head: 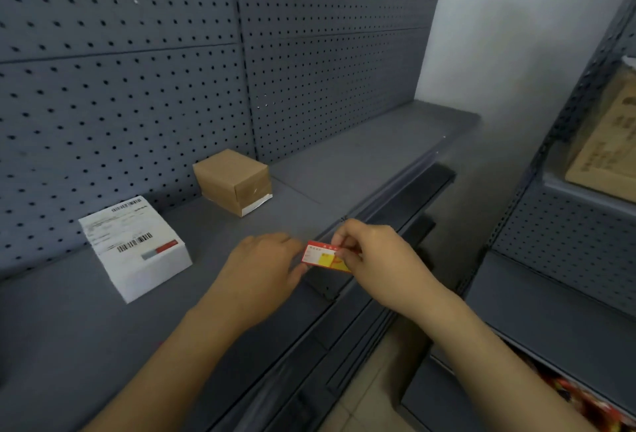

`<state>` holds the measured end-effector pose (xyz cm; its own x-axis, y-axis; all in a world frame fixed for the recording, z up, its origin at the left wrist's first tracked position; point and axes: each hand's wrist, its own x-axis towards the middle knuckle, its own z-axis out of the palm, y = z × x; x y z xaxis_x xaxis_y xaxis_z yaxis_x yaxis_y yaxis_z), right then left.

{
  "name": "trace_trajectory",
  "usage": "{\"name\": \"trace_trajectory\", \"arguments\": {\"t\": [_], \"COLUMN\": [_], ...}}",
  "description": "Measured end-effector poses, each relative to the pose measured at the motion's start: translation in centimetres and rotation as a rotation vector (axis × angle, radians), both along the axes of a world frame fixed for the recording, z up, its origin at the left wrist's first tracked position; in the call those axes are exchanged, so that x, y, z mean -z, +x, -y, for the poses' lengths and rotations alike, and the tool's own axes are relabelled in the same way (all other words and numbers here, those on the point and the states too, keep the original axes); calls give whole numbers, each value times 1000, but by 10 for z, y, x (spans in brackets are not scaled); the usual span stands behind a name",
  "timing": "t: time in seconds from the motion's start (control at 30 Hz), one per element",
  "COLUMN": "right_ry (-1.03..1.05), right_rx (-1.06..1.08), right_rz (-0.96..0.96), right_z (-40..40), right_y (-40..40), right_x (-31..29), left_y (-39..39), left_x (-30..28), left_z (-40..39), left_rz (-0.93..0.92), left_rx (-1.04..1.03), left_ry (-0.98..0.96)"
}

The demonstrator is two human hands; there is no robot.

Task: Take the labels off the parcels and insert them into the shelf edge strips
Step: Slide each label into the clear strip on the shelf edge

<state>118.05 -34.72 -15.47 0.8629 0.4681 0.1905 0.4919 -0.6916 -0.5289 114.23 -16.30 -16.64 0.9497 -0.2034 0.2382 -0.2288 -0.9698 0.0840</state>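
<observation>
A small red, white and yellow label [322,257] is held over the front edge of the grey shelf [213,235], at the shelf edge strip [375,201]. My right hand [375,256] pinches its right end between thumb and fingers. My left hand [265,266] touches its left end with the fingertips. A white parcel [137,249] with a printed shipping label and a small red tag lies on the shelf to the left. A brown cardboard parcel [234,180] sits further back, against the pegboard.
Grey pegboard [137,70] backs the shelf. Lower shelves step out below the front edge. To the right stands another shelving unit [564,259] holding a cardboard box [605,149]. Colourful packaging shows at the bottom right.
</observation>
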Motion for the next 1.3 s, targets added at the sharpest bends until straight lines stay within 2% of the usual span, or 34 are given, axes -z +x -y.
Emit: {"name": "trace_trajectory", "arguments": {"t": [0.53, 0.73, 1.03, 1.3], "right_ry": [-16, 89, 199, 192], "right_rx": [-262, -360, -635, -823], "right_rz": [-55, -195, -271, -296], "right_z": [-45, -42, -36, -29], "right_y": [139, 170, 195, 199], "right_x": [22, 32, 35, 42], "left_y": [79, 79, 67, 55], "left_x": [20, 23, 24, 31], "left_z": [-34, -31, 20, 67], "left_rz": [-51, -84, -30, -10], "left_rx": [-226, -340, -580, -704], "left_ry": [-26, -94, -122, -120]}}
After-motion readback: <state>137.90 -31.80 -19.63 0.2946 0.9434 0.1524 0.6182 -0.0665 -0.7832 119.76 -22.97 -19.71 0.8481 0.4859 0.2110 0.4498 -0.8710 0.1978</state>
